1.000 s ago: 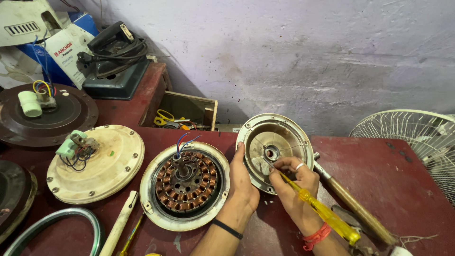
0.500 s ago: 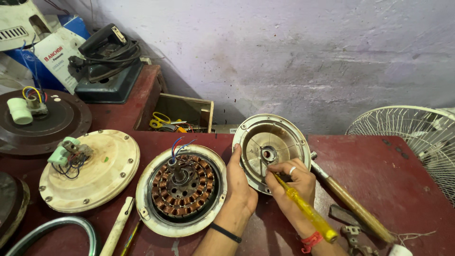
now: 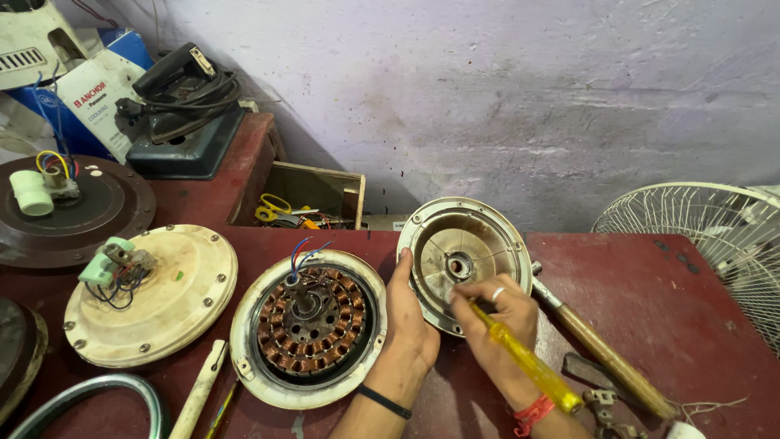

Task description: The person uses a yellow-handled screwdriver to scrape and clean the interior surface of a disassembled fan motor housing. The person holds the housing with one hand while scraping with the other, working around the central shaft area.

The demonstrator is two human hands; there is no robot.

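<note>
A round cream fan motor cover (image 3: 487, 232) stands tilted on the red table, its hollow side facing me. My left hand (image 3: 409, 321) steadies its left rim with the palm. In my right hand (image 3: 497, 313) is a yellow-handled screwdriver (image 3: 528, 364), its tip pressed into the lower inside of the cover. Just left of my left hand lies the open motor half (image 3: 309, 325), showing copper windings and blue and red wires.
A cream motor housing (image 3: 162, 293) with a green capacitor and a dark brown one (image 3: 89, 215) lie at the left. A wooden-handled tool (image 3: 605, 354) rests right of the cover. A white fan guard (image 3: 707, 240) stands far right. An open wooden box (image 3: 313, 195) holds small tools.
The view has shifted a little. My right hand has slid the screwdriver tip lower and leftward inside the cover. My left hand stays on the rim.
</note>
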